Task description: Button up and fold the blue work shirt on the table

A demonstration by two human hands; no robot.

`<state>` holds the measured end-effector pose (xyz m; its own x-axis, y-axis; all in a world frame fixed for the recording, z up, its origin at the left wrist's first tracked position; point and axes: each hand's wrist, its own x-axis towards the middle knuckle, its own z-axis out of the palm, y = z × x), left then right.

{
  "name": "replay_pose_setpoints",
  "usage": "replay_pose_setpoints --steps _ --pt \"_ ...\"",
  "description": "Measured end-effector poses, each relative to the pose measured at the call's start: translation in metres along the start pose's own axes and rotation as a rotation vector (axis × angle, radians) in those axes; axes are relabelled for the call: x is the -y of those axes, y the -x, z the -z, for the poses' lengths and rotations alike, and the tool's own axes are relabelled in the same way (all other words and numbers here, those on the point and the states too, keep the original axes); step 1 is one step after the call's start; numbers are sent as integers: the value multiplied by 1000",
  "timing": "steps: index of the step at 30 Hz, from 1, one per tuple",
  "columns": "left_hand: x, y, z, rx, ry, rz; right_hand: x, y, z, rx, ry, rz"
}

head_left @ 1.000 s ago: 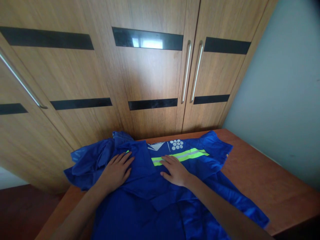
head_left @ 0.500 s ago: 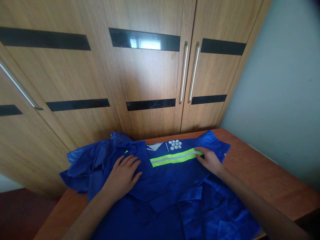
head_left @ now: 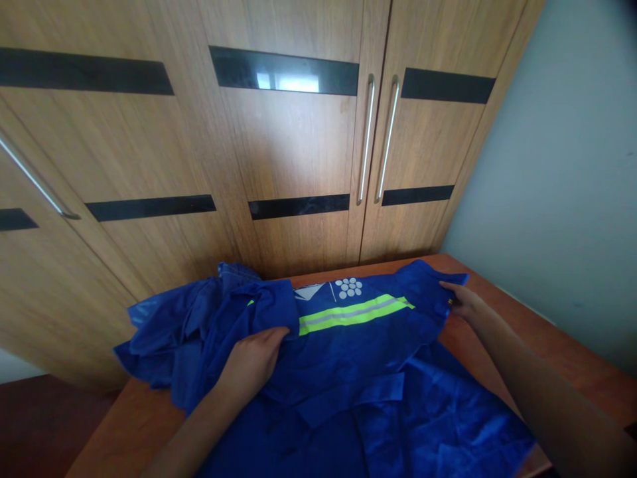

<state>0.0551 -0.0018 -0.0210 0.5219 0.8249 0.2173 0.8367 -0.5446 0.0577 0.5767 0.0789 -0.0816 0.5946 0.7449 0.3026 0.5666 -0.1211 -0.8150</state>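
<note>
A blue work garment (head_left: 343,358) with a yellow-green and silver reflective strip (head_left: 355,315) and white printed marks is spread in layers, its left part bunched. My left hand (head_left: 256,355) pinches the edge of a folded flap just left of the strip, thumb and fingers together. At the far right my right hand (head_left: 465,302) grips the end of the garment's sleeve, near a small gold-coloured fastener. The fingertips of the right hand are partly hidden by the cloth.
Under the garment is a reddish-brown wooden surface (head_left: 522,345). Behind it stands a wooden wardrobe (head_left: 298,146) with black panels and metal handles (head_left: 388,139). A pale grey wall (head_left: 562,166) closes off the right side.
My right hand has moved right from the reflective strip to the sleeve end and closed on it. My left hand, earlier lying spread on the cloth, has shifted slightly and now pinches the flap's edge.
</note>
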Motion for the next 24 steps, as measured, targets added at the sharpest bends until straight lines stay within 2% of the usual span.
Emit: replay_pose_setpoints --steps 3,6,8,10,12,14,16,18,20,22,24 --pt "12 15 3 -72 99 -46 7 1 -1 108 -214 -143" --pt "10 24 2 22 104 -106 23 7 1 151 -363 -206" --pt "4 25 0 88 73 -119 39 19 3 190 -426 -184" --pt "-2 25 0 118 53 -112 58 39 2 273 -399 -7" --pt "-6 24 1 130 61 -98 73 67 -1 422 -253 339" --pt "-7 23 2 141 78 -90 82 97 -6 632 -55 655" --pt "-6 24 3 151 87 -84 84 120 -10 823 111 772" --pt "-5 25 4 169 91 -80 83 129 -11 939 160 730" --pt "-5 25 6 191 95 -81 81 122 -10 986 76 618" --pt "-6 23 12 214 104 -96 83 105 -9 931 -28 510" --pt "-9 16 21 224 116 -120 87 86 -14 753 -43 494"
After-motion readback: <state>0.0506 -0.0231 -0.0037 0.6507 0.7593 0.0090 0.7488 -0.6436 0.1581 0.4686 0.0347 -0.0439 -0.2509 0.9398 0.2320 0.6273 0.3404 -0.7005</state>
